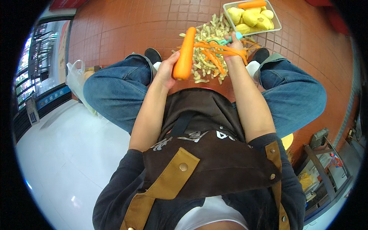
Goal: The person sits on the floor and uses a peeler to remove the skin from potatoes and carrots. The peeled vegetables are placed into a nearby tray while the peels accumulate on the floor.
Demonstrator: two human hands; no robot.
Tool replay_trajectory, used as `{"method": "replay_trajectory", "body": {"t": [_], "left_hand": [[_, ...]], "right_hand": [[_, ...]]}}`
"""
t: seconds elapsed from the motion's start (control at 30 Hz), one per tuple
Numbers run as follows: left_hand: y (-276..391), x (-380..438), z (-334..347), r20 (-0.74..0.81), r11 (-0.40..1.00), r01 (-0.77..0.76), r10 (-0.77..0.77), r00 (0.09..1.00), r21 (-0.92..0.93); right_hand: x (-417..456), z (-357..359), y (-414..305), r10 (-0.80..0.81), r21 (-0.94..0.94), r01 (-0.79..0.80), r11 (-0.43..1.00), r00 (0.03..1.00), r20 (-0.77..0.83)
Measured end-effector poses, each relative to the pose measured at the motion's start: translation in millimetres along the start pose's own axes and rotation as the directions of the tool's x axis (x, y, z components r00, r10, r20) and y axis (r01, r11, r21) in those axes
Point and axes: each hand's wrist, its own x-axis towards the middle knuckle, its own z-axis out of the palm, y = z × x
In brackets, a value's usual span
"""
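My left hand holds a large orange carrot by its thick lower end, the narrow end pointing away from me. The carrot's surface looks smooth and peeled. Shut in my right hand is a turquoise peeler, its head turned toward the carrot. Orange carrot peelings lie around and below that hand, on a heap of pale brownish peelings on the floor. A clear plastic container beyond my right hand holds several peeled potatoes with another carrot on top.
Red-brown floor tiles stretch ahead, between and beyond my bent knees. A white plastic bag with contents stands beside my left knee. White glossy tiles lie behind on the left. A metal-framed rack holding bags is at the lower right.
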Motion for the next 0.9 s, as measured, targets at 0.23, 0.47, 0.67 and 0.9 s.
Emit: {"method": "replay_trajectory", "body": {"t": [0.23, 0.47, 0.67, 0.9], "left_hand": [[6.7, 15.6, 7.2, -0.256, 0.980, 0.006, -0.057, 0.965, -0.198], [-3.8, 8.7, 9.5, -0.104, 0.994, 0.043, -0.053, 0.993, -0.098], [5.1, 1.2, 15.3, 0.049, 0.999, 0.039, -0.039, 0.998, -0.001], [4.0, 11.6, 13.7, -0.189, 0.988, 0.036, -0.064, 0.980, -0.147]], "right_hand": [[-87.4, 51.3, 5.3, 0.273, -0.266, -0.147, 0.953, 0.797, 0.539], [-69.0, 49.8, 2.4, 0.153, -0.219, -0.051, 0.974, 0.863, 0.481], [-49.5, 37.8, -14.5, 0.027, -0.029, -0.017, 0.999, 0.922, 0.386], [-95.9, 58.6, 6.9, 0.269, -0.241, -0.160, 0.957, 0.798, 0.539]]}}
